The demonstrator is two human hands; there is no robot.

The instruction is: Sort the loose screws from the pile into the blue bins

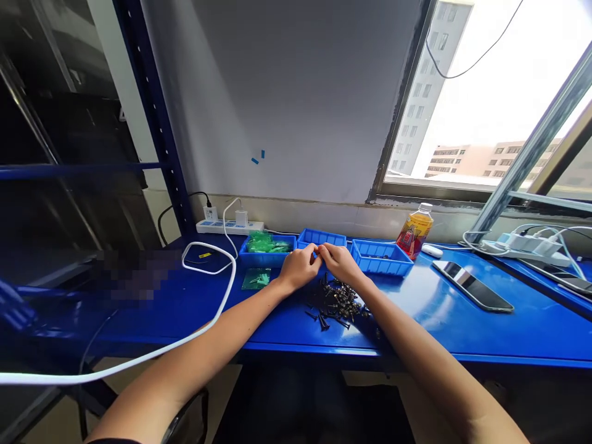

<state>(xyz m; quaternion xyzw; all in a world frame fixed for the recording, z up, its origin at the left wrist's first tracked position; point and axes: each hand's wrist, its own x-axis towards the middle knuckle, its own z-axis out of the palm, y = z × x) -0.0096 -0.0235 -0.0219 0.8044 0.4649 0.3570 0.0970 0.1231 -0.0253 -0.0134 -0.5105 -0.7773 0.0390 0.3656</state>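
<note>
My left hand [297, 267] and my right hand [341, 264] meet at the fingertips above the table, both with pinched fingers. Whatever is between them is too small or hidden to make out. Just below the hands, a loose pile of dark screws [342, 300] lies on the blue table [282, 320]. Behind the hands stands a blue bin [322, 235], partly covered by them. To the left, another blue bin [259, 258] holds green plastic bags [261, 242]. On the right, a third blue bin [383, 266] has small dark pieces in it. A small clear bag [257, 279] of pale pieces lies near my left hand.
A drink bottle [415, 230] and a phone [472, 285] are on the right side. Power strips [230, 227] with plugs sit at the back left and far right. A white cable [227, 296] loops over the left of the table and across my left forearm.
</note>
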